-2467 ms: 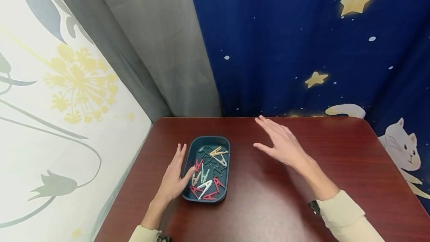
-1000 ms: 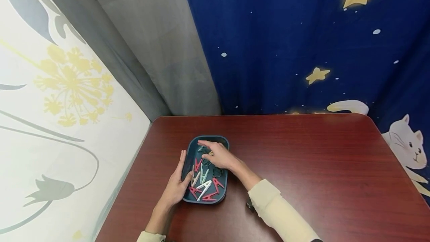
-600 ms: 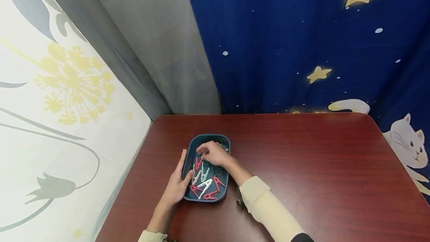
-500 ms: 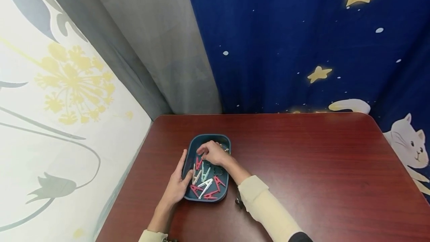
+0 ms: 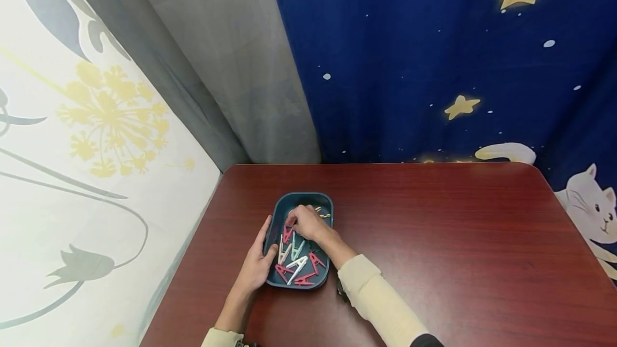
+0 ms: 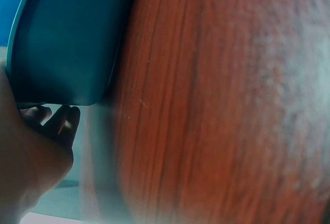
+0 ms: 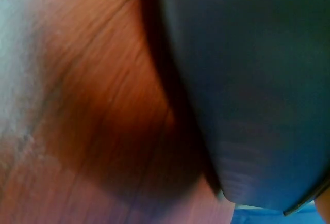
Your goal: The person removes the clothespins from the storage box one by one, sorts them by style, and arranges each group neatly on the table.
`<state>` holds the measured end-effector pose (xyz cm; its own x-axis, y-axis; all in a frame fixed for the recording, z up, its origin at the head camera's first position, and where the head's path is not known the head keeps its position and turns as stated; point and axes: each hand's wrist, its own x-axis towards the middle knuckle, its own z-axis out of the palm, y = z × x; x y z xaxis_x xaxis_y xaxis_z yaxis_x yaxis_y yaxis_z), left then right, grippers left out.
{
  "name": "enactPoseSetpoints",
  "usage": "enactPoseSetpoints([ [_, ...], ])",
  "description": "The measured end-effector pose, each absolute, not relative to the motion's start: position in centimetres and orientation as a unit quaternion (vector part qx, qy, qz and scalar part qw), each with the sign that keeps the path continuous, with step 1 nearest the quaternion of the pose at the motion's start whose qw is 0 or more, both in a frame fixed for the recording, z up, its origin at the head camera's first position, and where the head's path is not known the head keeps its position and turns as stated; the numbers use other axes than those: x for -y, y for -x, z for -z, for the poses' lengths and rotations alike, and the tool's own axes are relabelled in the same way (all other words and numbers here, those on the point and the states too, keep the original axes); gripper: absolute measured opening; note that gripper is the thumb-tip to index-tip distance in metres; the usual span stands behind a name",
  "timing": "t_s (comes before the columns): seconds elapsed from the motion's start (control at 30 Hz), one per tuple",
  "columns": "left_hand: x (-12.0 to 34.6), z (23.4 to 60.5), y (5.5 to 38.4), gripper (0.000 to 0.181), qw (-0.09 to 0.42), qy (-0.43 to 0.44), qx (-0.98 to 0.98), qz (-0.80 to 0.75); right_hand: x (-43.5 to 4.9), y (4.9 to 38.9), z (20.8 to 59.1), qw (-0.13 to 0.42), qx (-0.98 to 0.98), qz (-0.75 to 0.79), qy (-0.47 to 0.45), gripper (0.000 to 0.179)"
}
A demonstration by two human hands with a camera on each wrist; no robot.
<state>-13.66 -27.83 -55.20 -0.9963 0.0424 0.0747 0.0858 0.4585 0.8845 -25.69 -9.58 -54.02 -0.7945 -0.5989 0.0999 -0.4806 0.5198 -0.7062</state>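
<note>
A dark blue-green tray [image 5: 300, 286] on the table holds several plastic clothespins: a white one [image 5: 298, 269], a mint one [image 5: 296, 250], red ones [image 5: 315, 262] and others. My left hand [image 5: 255, 264] grips the tray's left side, thumb over the rim and fingers along the outside; the left wrist view shows the fingers [image 6: 67, 126] against the tray wall [image 6: 62, 43]. My right hand [image 5: 308, 224] reaches into the far half, fingers bent down just above a red clothespin [image 5: 287, 233]. I cannot tell what its hidden fingertips hold. The tray's outer wall [image 7: 247, 105] fills much of the right wrist view.
The reddish-brown wooden table [image 5: 434, 240] extends far to the right of the tray. A patterned white wall [image 5: 111, 218] borders it on the left. Behind its far edge hang a grey curtain [image 5: 217, 58] and a blue one [image 5: 409, 68] with stars.
My right hand has come from the table's right side into the tray, and its fingers have bent downward. My left hand has closed in on the tray's left side and stayed there.
</note>
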Motion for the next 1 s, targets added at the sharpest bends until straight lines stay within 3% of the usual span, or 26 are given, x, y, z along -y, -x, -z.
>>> enactPoseSetpoints([
  [0.53,28.01,55.54,13.84,0.075,0.031,0.048,0.847,0.528,9.63,25.72,54.28,0.063,-0.869,0.365,0.327,0.016],
  [1.0,28.08,55.53,13.95,0.075,0.035,0.036,0.861,0.505,9.51,25.89,53.96,0.12,-0.812,0.492,0.29,0.015],
])
